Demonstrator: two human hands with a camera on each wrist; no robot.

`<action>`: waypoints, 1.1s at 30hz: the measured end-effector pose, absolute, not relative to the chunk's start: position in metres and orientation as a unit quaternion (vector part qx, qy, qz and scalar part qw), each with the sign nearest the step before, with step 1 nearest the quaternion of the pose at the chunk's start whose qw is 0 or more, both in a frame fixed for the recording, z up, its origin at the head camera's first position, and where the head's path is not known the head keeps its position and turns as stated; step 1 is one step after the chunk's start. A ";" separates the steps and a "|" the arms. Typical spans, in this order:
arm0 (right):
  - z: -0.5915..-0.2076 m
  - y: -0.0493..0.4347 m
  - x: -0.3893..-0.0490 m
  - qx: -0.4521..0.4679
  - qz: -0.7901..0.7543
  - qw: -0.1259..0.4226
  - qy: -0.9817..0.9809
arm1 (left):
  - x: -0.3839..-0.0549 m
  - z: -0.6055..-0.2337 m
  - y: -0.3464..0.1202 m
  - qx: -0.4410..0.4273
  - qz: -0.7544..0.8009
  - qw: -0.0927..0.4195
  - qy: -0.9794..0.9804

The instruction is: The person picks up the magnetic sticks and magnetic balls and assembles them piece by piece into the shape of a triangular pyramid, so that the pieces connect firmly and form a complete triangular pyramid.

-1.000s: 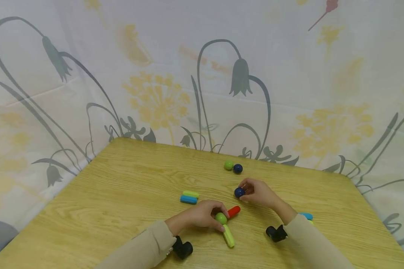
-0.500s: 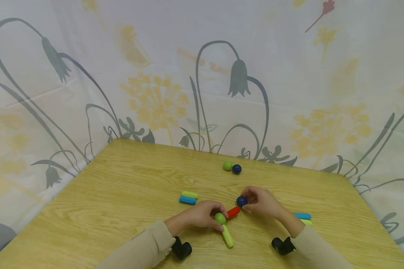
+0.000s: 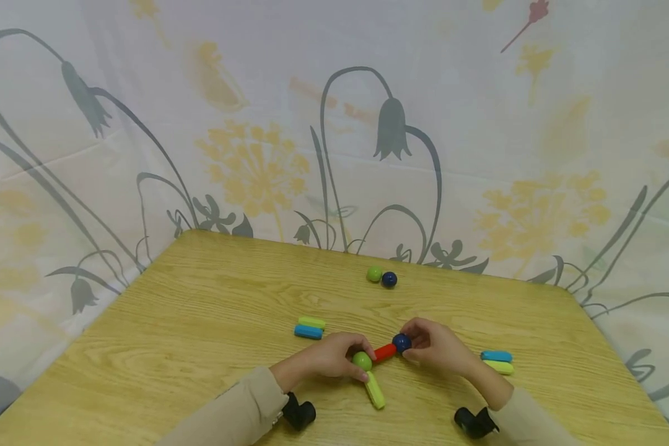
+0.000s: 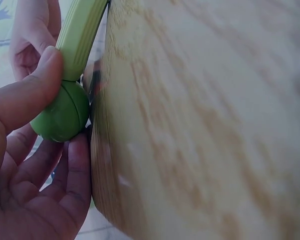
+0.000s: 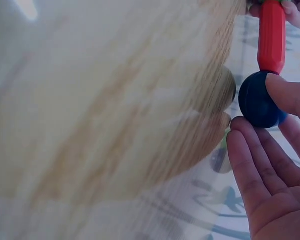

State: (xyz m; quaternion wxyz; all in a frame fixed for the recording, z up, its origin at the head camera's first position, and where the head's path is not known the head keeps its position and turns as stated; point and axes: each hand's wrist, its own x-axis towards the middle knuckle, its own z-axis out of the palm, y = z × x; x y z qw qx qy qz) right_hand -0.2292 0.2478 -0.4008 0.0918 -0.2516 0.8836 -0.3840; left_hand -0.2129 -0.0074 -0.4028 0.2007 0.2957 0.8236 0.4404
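My left hand [image 3: 336, 356] grips a green ball [image 4: 61, 112] between thumb and fingers, low over the table. From this ball a yellow-green rod [image 3: 375, 390] runs toward the near edge, and a red rod [image 3: 385, 353] runs to the right. At the red rod's other end sits a dark blue ball [image 5: 258, 100], touching it end on. My right hand [image 3: 437, 348] pinches that blue ball with thumb and fingertips. The right wrist view shows the red rod [image 5: 271, 37] in line with the ball.
A second green ball [image 3: 374, 274] and dark blue ball [image 3: 389, 279] lie at the back of the wooden table [image 3: 228, 279]. Left of the hands are a blue rod [image 3: 308, 332] and a yellow-green rod [image 3: 311, 322]; another blue [image 3: 496, 356] and yellow-green pair [image 3: 498, 367] lies right.
My right hand has brought the blue ball toward me, from apart to touching the red rod's end. My left hand keeps its grip on the green ball, nearly still.
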 end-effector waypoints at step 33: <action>-0.392 0.322 -0.176 -0.181 -0.391 -0.002 0.902 | -0.215 -0.407 -0.009 0.305 0.453 0.204 0.812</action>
